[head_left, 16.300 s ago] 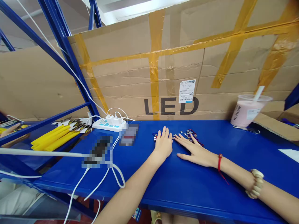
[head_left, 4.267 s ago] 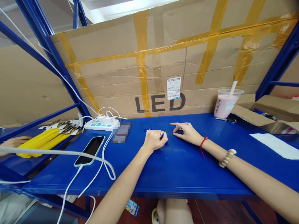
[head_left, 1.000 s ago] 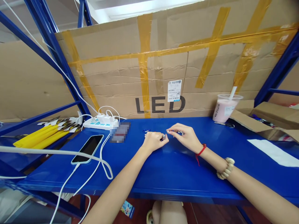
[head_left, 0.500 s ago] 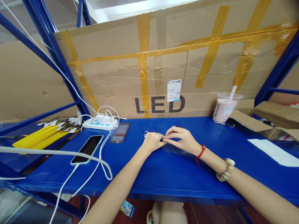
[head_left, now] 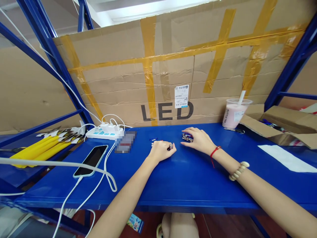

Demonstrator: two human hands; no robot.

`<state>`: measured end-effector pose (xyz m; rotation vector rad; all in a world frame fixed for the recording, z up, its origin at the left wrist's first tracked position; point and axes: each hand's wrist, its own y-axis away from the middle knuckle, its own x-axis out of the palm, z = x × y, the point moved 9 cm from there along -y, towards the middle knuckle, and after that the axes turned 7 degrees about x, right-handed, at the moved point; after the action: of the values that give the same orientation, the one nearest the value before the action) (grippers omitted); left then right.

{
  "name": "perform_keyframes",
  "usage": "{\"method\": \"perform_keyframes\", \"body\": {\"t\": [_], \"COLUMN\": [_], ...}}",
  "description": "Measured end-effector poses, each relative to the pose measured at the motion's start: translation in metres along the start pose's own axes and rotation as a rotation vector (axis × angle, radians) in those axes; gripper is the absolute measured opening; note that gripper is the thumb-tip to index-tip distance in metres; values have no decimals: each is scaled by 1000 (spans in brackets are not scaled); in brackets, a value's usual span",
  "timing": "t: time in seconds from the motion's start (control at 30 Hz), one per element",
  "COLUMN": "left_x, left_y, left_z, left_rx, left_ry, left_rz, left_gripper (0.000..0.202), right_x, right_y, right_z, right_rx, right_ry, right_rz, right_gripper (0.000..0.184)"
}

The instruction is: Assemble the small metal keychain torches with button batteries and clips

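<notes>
My left hand (head_left: 161, 152) is closed around a small dark cylinder with a silvery end (head_left: 170, 147), whose end shows between thumb and fingers; its exact kind is too small to tell. Behind that hand lies a small blue clip-like piece (head_left: 154, 139), with other small bits partly hidden by the knuckles. My right hand (head_left: 199, 140) reaches over a cluster of small dark, red and blue pieces with round metallic ends (head_left: 187, 137). Its thumb and fingers are apart on either side of the cluster; whether they touch it I cannot tell.
On the blue tabletop (head_left: 173, 185) lie a phone (head_left: 91, 161), a power strip (head_left: 105, 133) with white cables, and a white sheet (head_left: 286, 158). A pink drink cup (head_left: 235, 114) and an open cardboard box (head_left: 284, 124) stand right. Yellow-handled tools (head_left: 42, 148) lie left.
My right hand has left the fingers of my left hand and moved back and right to the cluster, its fingers spreading. The left hand stays in place, still closed on the cylinder.
</notes>
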<state>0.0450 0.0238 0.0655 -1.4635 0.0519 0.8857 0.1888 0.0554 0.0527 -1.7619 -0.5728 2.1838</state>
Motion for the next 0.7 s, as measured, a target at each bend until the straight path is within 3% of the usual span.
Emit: {"method": "perform_keyframes", "body": {"t": [0.1,0.23,0.4,0.7], "left_x": [0,1,5,6], "left_y": [0,0,1,1], "left_z": [0,1,3,4], "left_rx": [-3,-8,-35,-46], "left_ry": [8,11,10,26], "left_rz": [9,23,86,99], "left_gripper": [33,34,35,35], "right_x": [21,33,37,35], "right_y": [0,1,2,1], "right_z": [-9,-15,-14,-7], "right_rx": [42,72,63,4], "right_ry": [37,55,76,17], "right_rz": [121,186,212,210], "right_gripper": [62,67,60,49]}}
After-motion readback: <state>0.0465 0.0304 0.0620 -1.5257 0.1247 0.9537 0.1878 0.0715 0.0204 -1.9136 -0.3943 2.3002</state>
